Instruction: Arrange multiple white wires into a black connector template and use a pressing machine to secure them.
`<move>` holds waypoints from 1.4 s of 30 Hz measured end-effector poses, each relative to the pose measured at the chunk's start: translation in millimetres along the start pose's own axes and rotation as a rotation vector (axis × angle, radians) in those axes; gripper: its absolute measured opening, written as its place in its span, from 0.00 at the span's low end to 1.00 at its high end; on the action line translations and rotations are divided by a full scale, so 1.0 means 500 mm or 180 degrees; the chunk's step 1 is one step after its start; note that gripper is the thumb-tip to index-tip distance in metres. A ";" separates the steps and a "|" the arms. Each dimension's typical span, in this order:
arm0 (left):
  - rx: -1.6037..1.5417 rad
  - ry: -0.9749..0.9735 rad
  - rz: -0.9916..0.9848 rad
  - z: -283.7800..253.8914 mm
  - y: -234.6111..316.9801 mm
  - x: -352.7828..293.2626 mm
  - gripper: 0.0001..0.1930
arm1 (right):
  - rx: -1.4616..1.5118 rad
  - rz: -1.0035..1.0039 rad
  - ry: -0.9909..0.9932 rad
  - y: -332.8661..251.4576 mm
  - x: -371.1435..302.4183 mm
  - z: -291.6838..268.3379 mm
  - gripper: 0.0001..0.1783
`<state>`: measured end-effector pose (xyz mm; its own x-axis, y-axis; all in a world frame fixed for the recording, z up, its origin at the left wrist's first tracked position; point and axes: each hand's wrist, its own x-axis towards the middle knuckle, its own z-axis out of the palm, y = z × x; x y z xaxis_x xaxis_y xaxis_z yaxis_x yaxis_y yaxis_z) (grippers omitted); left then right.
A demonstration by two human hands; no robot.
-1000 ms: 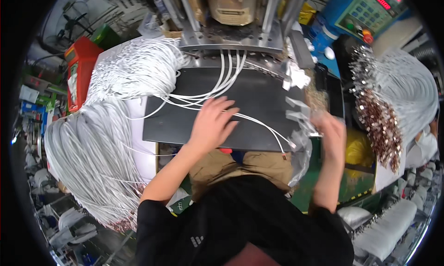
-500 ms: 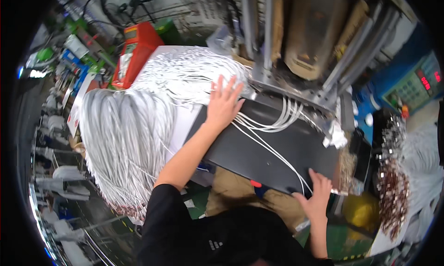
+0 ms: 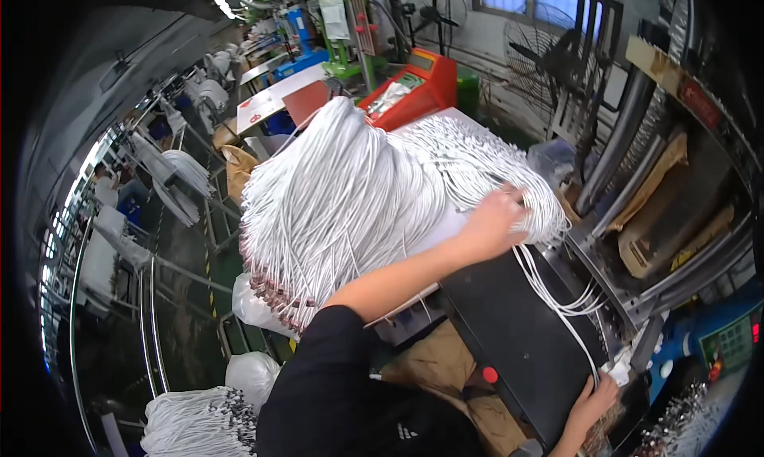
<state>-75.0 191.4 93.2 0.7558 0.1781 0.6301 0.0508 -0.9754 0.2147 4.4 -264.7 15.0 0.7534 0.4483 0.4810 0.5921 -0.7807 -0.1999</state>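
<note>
On white cable pile (image 3: pixel 358 194), left hand (image 3: pixel 493 218).

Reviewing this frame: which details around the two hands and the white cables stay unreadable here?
- Left hand: its fingertips are buried in the big bundle of thin white cables, so which strands it grips is hidden.
- Right hand: near the frame's lower rim; fisheye bending and the flat black work plate hide its grip.
- Brown cable ends: too small to identify.
</note>
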 end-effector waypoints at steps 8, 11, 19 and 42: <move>0.2201 0.0936 -0.2800 -0.534 -0.307 0.009 0.33 | 0.1168 0.0171 0.0572 -0.068 -0.100 -0.084 0.11; 0.1382 -0.0145 -0.3645 -0.562 -0.354 0.009 0.32 | 0.1617 0.0338 0.0132 -0.110 -0.103 -0.084 0.12; 0.1211 0.0785 -0.3549 -0.575 -0.386 -0.034 0.36 | 0.2269 0.0291 -0.0149 -0.154 -0.122 -0.081 0.13; -0.2706 0.0697 -0.3692 -0.532 -0.596 -0.081 0.21 | 0.2274 -0.0125 -0.0722 -0.214 -0.166 -0.085 0.14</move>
<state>-294.4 509.2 202.1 0.4430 0.8886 -0.1193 0.0984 0.0841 0.9916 -133.6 -236.7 32.9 0.7226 0.6091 0.3268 0.6029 -0.3242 -0.7290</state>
